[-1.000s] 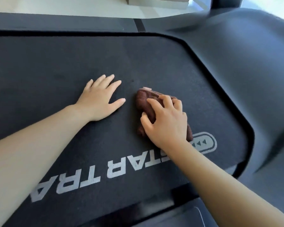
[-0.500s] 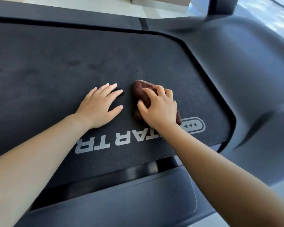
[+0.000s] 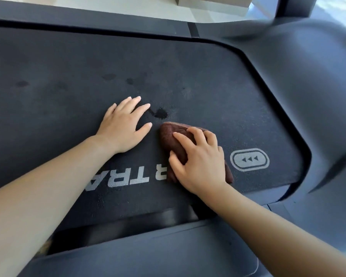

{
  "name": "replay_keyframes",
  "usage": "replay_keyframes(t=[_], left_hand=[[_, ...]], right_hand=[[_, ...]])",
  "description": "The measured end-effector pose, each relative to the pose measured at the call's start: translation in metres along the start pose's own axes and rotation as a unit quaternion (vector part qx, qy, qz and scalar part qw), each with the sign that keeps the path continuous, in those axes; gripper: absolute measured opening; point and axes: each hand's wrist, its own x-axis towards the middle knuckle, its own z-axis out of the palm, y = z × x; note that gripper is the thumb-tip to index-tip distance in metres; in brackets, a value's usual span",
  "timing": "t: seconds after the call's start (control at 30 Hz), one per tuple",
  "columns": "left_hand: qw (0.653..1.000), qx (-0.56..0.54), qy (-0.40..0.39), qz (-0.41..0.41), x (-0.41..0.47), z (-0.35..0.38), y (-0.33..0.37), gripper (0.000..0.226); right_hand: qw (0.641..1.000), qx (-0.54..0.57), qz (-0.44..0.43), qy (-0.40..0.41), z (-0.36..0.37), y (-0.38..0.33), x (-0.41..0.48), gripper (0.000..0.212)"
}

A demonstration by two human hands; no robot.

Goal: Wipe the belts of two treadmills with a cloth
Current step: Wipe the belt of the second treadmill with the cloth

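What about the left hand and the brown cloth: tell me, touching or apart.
Apart. The head view shows a strip of bare belt between the left hand and the cloth.

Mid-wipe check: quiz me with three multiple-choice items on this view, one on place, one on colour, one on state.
1. The bunched brown cloth lies: A on the dark treadmill belt; B on the grey side rail; C on the floor.
2. The belt's printed lettering is: A red; B silver-white; C yellow.
3. The left hand: A grips the cloth; B rests flat on the belt; C hangs in the air.
A: the right hand grips it on the belt. B: pale letters show. B: fingers straight, palm down.
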Motion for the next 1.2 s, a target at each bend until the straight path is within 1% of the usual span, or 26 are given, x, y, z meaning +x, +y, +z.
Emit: replay_keyframes(t=[0.1,0.17,0.23,0.37,0.43,0.53,0.8,0.9,1.0,1.1,1.2], left_hand=[[0.999,0.021,-0.026,-0.027,0.02,-0.003,-0.014,0.065],[0.998,0.044,-0.047,-0.016,0.041,-0.007,-0.023,0.068],[0.997,0.053,-0.044,-0.015,0.066,-0.009,-0.031,0.064],[0.997,0.036,-0.033,-0.062,0.12,-0.01,-0.053,0.057],[0.997,0.032,-0.031,-0.064,0.139,-0.009,-0.063,0.057],[0.998,0.027,-0.011,-0.056,0.151,-0.002,-0.071,0.058],[0.999,0.018,0.006,-0.045,0.149,-0.001,-0.072,0.059],[0.999,0.008,0.007,-0.049,0.148,-0.001,-0.07,0.061],[0.999,0.004,0.009,-0.052,0.147,-0.002,-0.07,0.059],[0.999,0.003,0.008,-0.053,0.148,-0.001,-0.07,0.058],[0.998,0.007,0.014,-0.054,0.15,0.0,-0.071,0.054]], right_hand=[[1.0,-0.005,0.021,0.001,0.015,-0.002,0.04,0.045],[1.0,-0.01,0.027,-0.003,0.027,-0.002,0.071,0.046],[0.999,-0.009,0.032,0.002,0.039,-0.002,0.105,0.045],[0.998,-0.013,0.053,0.003,0.063,0.0,0.18,0.044],[0.998,-0.013,0.057,0.004,0.074,0.002,0.214,0.045],[0.998,-0.012,0.059,0.007,0.088,0.006,0.261,0.046],[0.998,-0.01,0.068,-0.004,0.112,0.006,0.355,0.046],[0.998,-0.007,0.064,-0.006,0.118,0.005,0.374,0.047],[0.998,-0.003,0.051,-0.021,0.116,0.006,0.375,0.048],[0.999,-0.003,0.019,-0.042,0.106,0.011,0.352,0.047],[0.999,0.0,-0.002,-0.04,0.095,0.016,0.309,0.046]])
